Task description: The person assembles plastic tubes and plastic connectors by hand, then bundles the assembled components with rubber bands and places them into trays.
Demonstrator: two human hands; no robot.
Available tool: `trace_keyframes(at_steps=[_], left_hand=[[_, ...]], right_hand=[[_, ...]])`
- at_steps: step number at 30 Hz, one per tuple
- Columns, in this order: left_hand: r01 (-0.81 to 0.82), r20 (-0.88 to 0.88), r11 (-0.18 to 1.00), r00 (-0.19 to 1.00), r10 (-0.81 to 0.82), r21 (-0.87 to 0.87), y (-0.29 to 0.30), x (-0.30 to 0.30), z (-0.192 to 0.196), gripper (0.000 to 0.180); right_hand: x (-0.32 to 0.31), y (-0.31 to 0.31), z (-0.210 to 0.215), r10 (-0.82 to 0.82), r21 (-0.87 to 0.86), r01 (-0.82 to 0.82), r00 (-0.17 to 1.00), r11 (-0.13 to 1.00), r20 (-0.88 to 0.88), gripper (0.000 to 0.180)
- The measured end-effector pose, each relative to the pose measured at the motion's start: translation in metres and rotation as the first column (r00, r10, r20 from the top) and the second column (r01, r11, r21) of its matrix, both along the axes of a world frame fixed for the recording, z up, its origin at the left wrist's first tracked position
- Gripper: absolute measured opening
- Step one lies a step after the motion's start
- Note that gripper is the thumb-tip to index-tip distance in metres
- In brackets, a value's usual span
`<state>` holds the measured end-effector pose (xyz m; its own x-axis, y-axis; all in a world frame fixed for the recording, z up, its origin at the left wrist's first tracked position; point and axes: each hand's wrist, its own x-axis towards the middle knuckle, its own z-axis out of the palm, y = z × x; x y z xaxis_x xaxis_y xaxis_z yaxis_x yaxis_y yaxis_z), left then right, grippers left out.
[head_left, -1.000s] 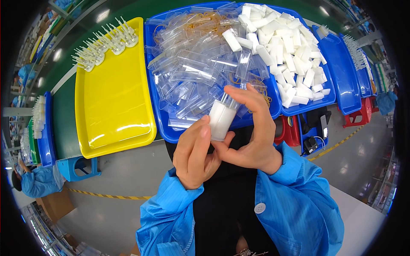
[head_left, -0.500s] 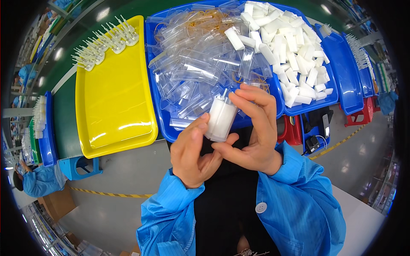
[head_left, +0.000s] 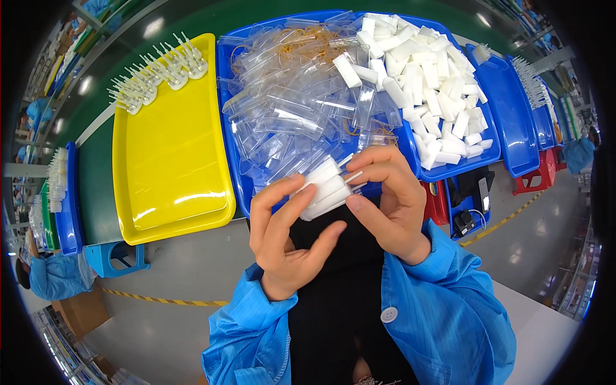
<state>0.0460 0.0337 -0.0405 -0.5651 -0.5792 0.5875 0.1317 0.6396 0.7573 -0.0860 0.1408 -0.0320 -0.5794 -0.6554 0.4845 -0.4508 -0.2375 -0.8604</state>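
Between my two hands is a bundle of white blocks [head_left: 326, 186], tilted, with thin pale stems sticking out of its right end. My left hand [head_left: 285, 228] rests its index and middle fingertips on the bundle's left side, while its thumb stands apart below. At the stem end, the thumb and fingertips of my right hand [head_left: 390, 202] close around the stems. Whether a clear film surrounds the blocks is hard to make out. Just beyond my hands lies a heap of clear plastic sleeves [head_left: 289, 115] in a blue tray [head_left: 226, 64].
A yellow tray [head_left: 173, 167] at left carries several white stemmed pieces [head_left: 157, 70] along its far edge. White foam-like blocks [head_left: 443, 83] fill a blue tray at right. Orange rubber bands [head_left: 301, 42] lie among the sleeves. Red [head_left: 436, 204] and blue [head_left: 115, 256] stools stand below.
The bundle has turned so its stems point right instead of up. My left thumb has come away from it, and my right fingertips have moved onto the stems.
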Motion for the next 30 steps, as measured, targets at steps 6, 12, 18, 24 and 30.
trace_keyframes(at_steps=[6, 12, 18, 24, 30], left_hand=[[0.014, -0.082, 0.998, 0.996, -0.019, -0.060, -0.003, 0.001, -0.004, 0.034], [0.002, 0.031, 0.999, 1.000, -0.001, -0.041, -0.002, 0.006, 0.005, 0.029], [0.039, 0.089, 0.999, 0.995, -0.041, 0.023, -0.004, 0.009, 0.001, 0.028], [0.060, 0.030, 0.984, 0.997, -0.066, 0.168, -0.004, 0.011, 0.001, 0.030], [0.115, -0.035, 0.943, 0.993, -0.110, 0.312, -0.005, 0.010, 0.005, 0.031]], right_hand=[[0.005, 0.000, -0.002, 0.156, -0.003, -0.156, 0.982, 0.988, 0.107, 0.020], [-0.013, -0.002, 0.019, 0.233, 0.109, -0.211, 0.941, 0.971, -0.248, 0.025], [-0.062, -0.015, 0.026, -0.084, 0.287, 0.273, 0.841, 0.918, -0.534, 0.037], [-0.067, -0.020, 0.011, -0.189, 0.172, 0.293, 0.871, 0.940, -0.453, 0.032], [-0.058, -0.017, 0.015, -0.310, 0.002, 0.355, 0.819, 0.935, -0.483, 0.021]])
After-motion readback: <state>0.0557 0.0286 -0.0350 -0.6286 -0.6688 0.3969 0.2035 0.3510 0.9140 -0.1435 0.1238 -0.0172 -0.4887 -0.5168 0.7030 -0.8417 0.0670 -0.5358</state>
